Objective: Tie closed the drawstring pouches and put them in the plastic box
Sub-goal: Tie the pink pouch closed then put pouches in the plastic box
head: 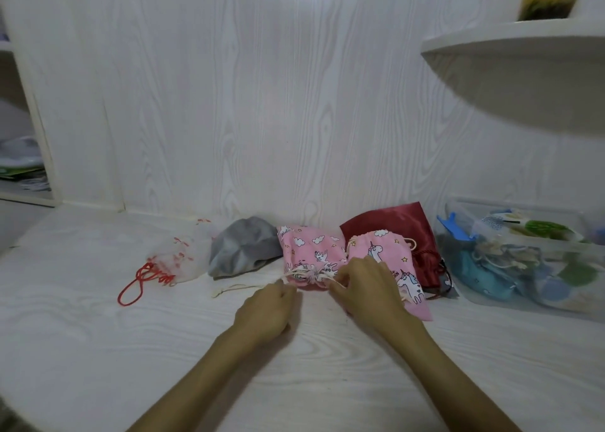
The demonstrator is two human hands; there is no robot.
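Observation:
A pink unicorn-print pouch [311, 251] lies on the white table with its gathered mouth toward me. My left hand [266, 310] pinches the cream drawstring at the left of that mouth, and my right hand [366, 291] pinches the cord at its right. A second pink unicorn pouch [393, 258] lies partly under my right hand. Behind it sits a dark red satin pouch [393, 222]. To the left lie a grey pouch [244, 246] and a sheer white pouch with a red cord [183, 258]. The clear plastic box [530, 287] at the right holds several pouches.
A white wood-grain wall stands right behind the pouches. A curved white shelf [510, 45] juts out at the upper right above the box. An open cabinet compartment [19, 156] with papers is at the far left. Bare tabletop [98, 350] stretches in front of me.

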